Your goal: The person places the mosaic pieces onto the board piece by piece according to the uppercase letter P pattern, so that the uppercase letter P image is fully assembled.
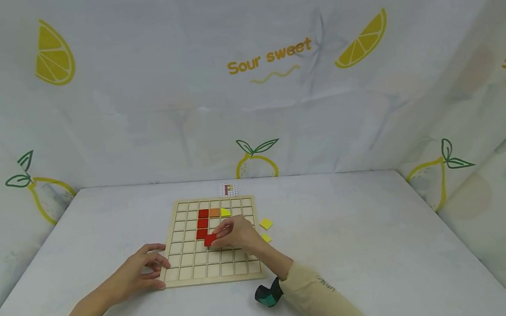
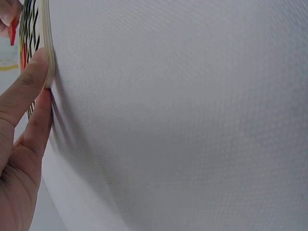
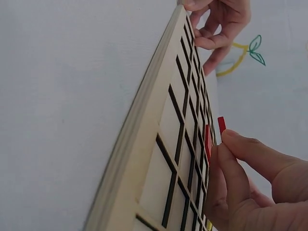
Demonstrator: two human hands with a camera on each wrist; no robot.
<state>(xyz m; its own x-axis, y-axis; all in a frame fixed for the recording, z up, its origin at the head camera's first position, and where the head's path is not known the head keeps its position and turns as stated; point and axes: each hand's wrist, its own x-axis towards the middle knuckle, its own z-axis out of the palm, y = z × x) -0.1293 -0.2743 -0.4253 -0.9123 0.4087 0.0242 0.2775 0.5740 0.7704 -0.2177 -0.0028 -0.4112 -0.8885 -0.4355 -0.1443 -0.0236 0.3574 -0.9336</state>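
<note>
A square wooden grid board lies on the white table, with red tiles, an orange tile and a yellow tile in its cells. My right hand pinches a red square tile between thumb and fingertips, close over the board just below the column of red tiles. In the right wrist view, this held tile stands tilted near another red one. My left hand holds the board's near left corner, its thumb on the frame in the left wrist view.
Loose yellow tiles lie right of the board. A small printed pattern card sits beyond its far edge. Near my right sleeve is a black and green object. A white curtain with lemon prints hangs behind the table.
</note>
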